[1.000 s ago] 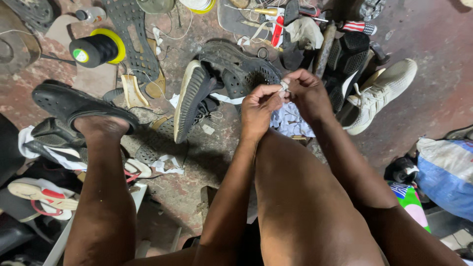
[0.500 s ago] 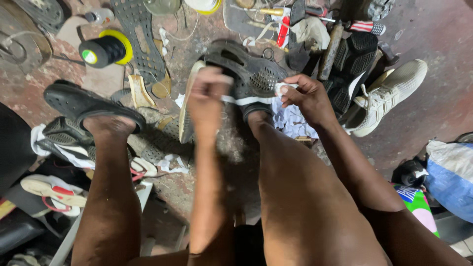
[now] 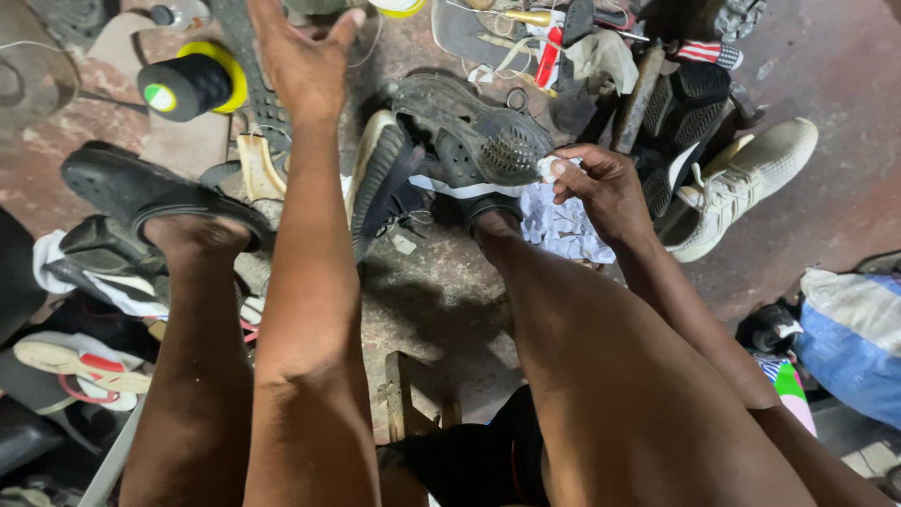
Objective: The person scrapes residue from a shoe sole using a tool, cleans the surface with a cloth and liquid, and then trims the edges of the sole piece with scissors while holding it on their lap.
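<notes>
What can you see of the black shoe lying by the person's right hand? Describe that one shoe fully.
The black shoe lies on the stained floor, worn and dusty, its perforated mesh end turned toward the right hand. A white band runs along its lower edge. The hand's fingertips pinch something small and white against that end. Crumpled white paper lies just below it.

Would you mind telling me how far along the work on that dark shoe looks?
Done: nothing visibly finished. In hand: the right hand pinches a small white scrap against the dark shoe held under the foot, while the left hand reaches out over the strip of sole near the black spool. Left: the shoe's sole edge looks unattached.
</notes>
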